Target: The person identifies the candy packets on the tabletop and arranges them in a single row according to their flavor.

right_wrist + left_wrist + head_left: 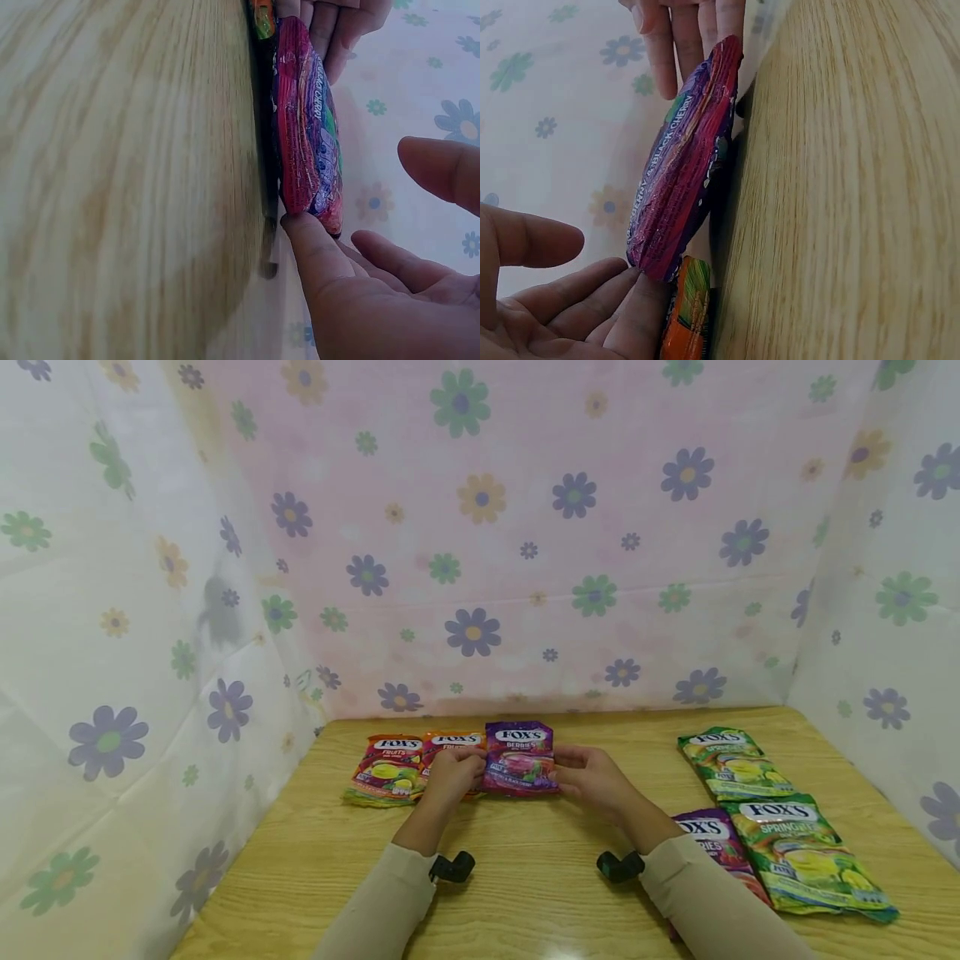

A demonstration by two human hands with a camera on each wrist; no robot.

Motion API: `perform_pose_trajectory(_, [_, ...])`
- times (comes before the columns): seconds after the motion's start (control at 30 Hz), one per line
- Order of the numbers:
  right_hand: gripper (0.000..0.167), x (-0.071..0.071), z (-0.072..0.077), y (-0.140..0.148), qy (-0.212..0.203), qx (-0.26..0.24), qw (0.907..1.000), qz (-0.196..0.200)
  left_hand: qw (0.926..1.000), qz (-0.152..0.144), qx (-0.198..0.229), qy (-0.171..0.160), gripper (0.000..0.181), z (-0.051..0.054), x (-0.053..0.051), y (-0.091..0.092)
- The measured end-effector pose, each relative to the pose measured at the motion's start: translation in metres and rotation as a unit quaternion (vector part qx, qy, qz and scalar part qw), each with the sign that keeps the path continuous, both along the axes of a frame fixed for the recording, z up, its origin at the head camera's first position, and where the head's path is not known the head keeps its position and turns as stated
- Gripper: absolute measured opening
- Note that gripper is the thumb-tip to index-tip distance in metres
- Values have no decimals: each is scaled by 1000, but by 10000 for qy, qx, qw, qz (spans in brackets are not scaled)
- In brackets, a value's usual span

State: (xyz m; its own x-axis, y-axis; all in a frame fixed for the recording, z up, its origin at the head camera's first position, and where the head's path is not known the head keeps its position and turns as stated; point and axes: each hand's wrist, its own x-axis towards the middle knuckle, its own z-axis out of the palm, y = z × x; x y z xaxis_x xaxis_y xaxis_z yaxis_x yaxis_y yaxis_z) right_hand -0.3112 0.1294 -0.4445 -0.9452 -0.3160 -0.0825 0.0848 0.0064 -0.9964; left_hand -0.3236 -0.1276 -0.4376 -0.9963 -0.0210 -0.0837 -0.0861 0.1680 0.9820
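Plainly, right hand (596,781) outstretched (thumb apart)

Bk wall (517,577): pinkish floral cloth | side walls (153,668): wht, similar print | tbl (525,877): lt wood-grain

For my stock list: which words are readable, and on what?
"FOX'S": both red bags, central purple bag, both green bags.
"OX'S": partly hidden purple bag.
"RIES": same bag.
"FRUITS": both red bags, one partly covered.
"BERRIES": central purple bag.
"BLACK CHERRY": central purple bag.
"SPRING": both green bags, ending blurred.
Other print: too small.
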Motion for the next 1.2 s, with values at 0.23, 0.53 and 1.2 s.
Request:
perform_pose_trajectory(0.23, [63,3,1,-1,-37,67,9999,69,9999,-28,-100,-33,28,-2,0,-1])
perform_pose_trajectory(0.53, [63,2,1,0,-7,12,9999,118,9996,75,-241,-111,31,-3,-3,-2])
perform_pose_trajectory(1.2, [62,0,-6,-3,210,432,9988,82,9995,158,-165,-208,32,-4,-4,-4])
